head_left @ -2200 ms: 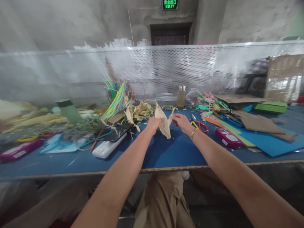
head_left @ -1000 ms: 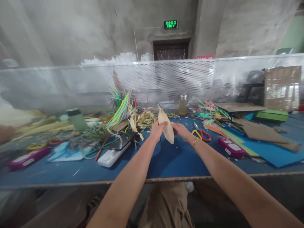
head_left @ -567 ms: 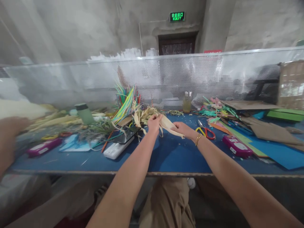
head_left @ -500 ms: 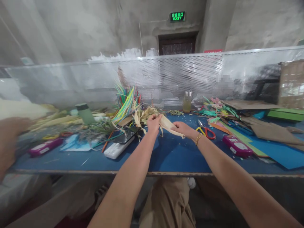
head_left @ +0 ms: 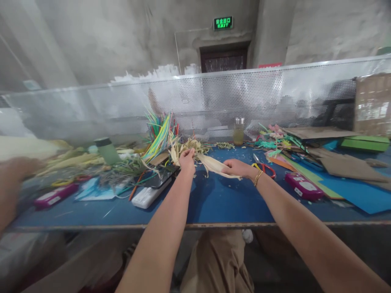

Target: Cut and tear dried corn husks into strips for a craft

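A pale dried corn husk (head_left: 215, 166) lies low over the blue table (head_left: 214, 199), stretched between both hands. My right hand (head_left: 236, 167) is closed on its near end, a gold bracelet at the wrist. My left hand (head_left: 187, 158) pinches something at the edge of a heap of husks (head_left: 189, 147); whether that is the far end of the same husk I cannot tell.
Yellow-and-red scissors (head_left: 265, 167) lie right of my right hand, a pink box (head_left: 303, 186) further right. Coloured strips (head_left: 159, 132), a black phone (head_left: 159, 177), a white remote (head_left: 146, 195) and a green bottle (head_left: 106, 149) sit left. A glass jar (head_left: 238, 131) stands by the perforated screen (head_left: 214, 101). Another person's blurred hand (head_left: 12, 179) is at far left.
The husk was upright between my hands; it has been laid over and drawn out flat toward the right. My left hand has moved back to the husk heap.
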A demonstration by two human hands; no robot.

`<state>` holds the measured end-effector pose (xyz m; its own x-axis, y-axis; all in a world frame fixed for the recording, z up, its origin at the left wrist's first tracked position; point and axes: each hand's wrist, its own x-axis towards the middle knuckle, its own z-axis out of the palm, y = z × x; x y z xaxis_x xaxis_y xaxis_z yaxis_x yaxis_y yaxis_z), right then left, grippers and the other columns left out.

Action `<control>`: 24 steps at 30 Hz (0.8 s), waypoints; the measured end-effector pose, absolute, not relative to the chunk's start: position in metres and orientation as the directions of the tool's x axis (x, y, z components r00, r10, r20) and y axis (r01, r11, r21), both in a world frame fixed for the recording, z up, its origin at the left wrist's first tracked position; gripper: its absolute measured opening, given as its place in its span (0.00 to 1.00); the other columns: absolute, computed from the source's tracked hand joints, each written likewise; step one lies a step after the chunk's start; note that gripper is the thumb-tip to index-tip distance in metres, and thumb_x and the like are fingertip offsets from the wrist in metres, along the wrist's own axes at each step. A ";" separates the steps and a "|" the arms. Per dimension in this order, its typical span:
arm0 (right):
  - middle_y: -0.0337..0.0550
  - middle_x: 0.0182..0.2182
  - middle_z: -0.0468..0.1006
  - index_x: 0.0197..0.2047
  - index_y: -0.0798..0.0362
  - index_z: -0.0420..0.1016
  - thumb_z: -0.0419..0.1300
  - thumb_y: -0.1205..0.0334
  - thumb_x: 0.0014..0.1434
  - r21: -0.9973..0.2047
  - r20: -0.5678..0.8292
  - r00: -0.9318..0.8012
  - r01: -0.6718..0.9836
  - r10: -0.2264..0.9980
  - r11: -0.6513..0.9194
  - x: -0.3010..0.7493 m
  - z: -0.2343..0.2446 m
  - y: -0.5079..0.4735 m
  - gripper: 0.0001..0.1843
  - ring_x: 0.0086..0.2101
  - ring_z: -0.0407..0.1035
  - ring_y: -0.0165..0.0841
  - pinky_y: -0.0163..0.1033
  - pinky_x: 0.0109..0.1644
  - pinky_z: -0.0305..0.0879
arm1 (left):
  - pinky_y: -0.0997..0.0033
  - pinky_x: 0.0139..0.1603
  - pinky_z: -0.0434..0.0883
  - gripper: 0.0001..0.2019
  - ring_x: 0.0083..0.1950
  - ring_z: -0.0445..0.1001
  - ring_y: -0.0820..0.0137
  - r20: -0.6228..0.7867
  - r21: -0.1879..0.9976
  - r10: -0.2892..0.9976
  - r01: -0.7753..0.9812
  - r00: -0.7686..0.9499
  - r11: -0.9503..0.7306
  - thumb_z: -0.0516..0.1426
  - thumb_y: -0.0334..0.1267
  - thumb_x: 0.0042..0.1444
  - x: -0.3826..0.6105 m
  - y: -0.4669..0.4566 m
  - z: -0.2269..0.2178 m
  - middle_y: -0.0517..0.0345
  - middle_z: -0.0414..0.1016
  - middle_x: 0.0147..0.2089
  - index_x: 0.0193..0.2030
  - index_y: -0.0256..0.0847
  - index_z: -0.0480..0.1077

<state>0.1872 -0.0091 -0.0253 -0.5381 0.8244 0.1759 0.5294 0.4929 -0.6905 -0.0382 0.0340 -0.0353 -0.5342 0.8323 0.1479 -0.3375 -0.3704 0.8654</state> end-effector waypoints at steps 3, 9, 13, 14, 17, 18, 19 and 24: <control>0.36 0.23 0.72 0.28 0.54 0.75 0.62 0.54 0.47 -0.694 0.167 -0.508 0.548 0.845 0.467 0.188 -0.028 -0.009 0.11 0.25 0.61 0.28 0.33 0.28 0.51 | 0.79 0.23 0.56 0.19 0.22 0.62 0.80 0.162 0.870 0.846 -0.331 -0.508 -0.366 0.67 0.46 0.40 -0.038 0.033 -0.034 0.65 0.66 0.24 0.31 0.38 0.65; 0.39 0.27 0.75 0.32 0.55 0.77 0.63 0.47 0.49 -0.801 0.218 -0.508 0.394 0.833 0.450 0.185 -0.031 -0.009 0.18 0.28 0.63 0.30 0.34 0.31 0.56 | 0.79 0.22 0.55 0.18 0.21 0.60 0.80 0.208 0.893 0.923 -0.321 -0.324 -0.314 0.66 0.48 0.42 -0.018 0.024 -0.032 0.67 0.63 0.23 0.30 0.40 0.64; 0.40 0.28 0.75 0.33 0.55 0.77 0.63 0.46 0.49 -0.848 0.318 -0.411 0.279 0.854 0.450 0.181 -0.028 -0.010 0.19 0.29 0.64 0.30 0.35 0.35 0.60 | 0.80 0.24 0.59 0.17 0.23 0.63 0.80 0.277 0.921 0.959 -0.268 -0.055 -0.282 0.67 0.46 0.40 0.003 0.011 -0.033 0.65 0.66 0.25 0.29 0.39 0.66; 0.40 0.27 0.74 0.32 0.55 0.76 0.63 0.46 0.49 -0.853 0.338 -0.382 0.262 0.860 0.452 0.180 -0.027 -0.010 0.19 0.29 0.64 0.30 0.35 0.35 0.60 | 0.80 0.25 0.60 0.17 0.24 0.64 0.80 0.285 0.930 0.959 -0.239 -0.008 -0.278 0.67 0.46 0.40 0.006 0.009 -0.033 0.65 0.67 0.26 0.29 0.39 0.67; 0.39 0.25 0.73 0.32 0.55 0.76 0.63 0.45 0.49 -0.856 0.370 -0.313 0.251 0.875 0.452 0.178 -0.025 -0.011 0.20 0.27 0.62 0.28 0.35 0.34 0.60 | 0.79 0.26 0.61 0.15 0.26 0.65 0.78 0.282 0.950 0.957 -0.159 0.064 -0.269 0.66 0.46 0.42 0.013 0.005 -0.036 0.64 0.67 0.27 0.31 0.40 0.69; 0.39 0.25 0.73 0.31 0.55 0.75 0.63 0.45 0.49 -0.852 0.378 -0.307 0.253 0.873 0.458 0.177 -0.025 -0.011 0.20 0.26 0.62 0.28 0.35 0.34 0.59 | 0.79 0.26 0.60 0.15 0.26 0.65 0.78 0.277 0.953 0.958 -0.149 0.075 -0.264 0.66 0.46 0.42 0.013 0.006 -0.036 0.64 0.67 0.27 0.31 0.40 0.69; 0.39 0.25 0.73 0.31 0.56 0.75 0.63 0.45 0.49 -0.846 0.387 -0.310 0.254 0.868 0.468 0.176 -0.026 -0.010 0.19 0.27 0.62 0.28 0.35 0.35 0.60 | 0.79 0.26 0.60 0.15 0.27 0.65 0.78 0.276 0.953 0.958 -0.154 0.082 -0.261 0.67 0.46 0.42 0.013 0.006 -0.037 0.64 0.67 0.27 0.31 0.40 0.70; 0.39 0.26 0.73 0.28 0.55 0.74 0.63 0.47 0.49 -0.823 0.420 -0.349 0.242 0.838 0.513 0.168 -0.035 -0.006 0.18 0.29 0.64 0.30 0.36 0.37 0.60 | 0.77 0.24 0.58 0.17 0.24 0.62 0.78 0.260 0.946 0.957 -0.233 0.132 -0.225 0.68 0.46 0.39 0.011 0.009 -0.037 0.62 0.65 0.25 0.31 0.39 0.71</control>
<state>0.1678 -0.0064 -0.0352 -0.3489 0.8378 0.4199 0.2422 0.5135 -0.8232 0.0111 0.0088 -0.0366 0.1319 0.9567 0.2596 -0.2328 -0.2246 0.9462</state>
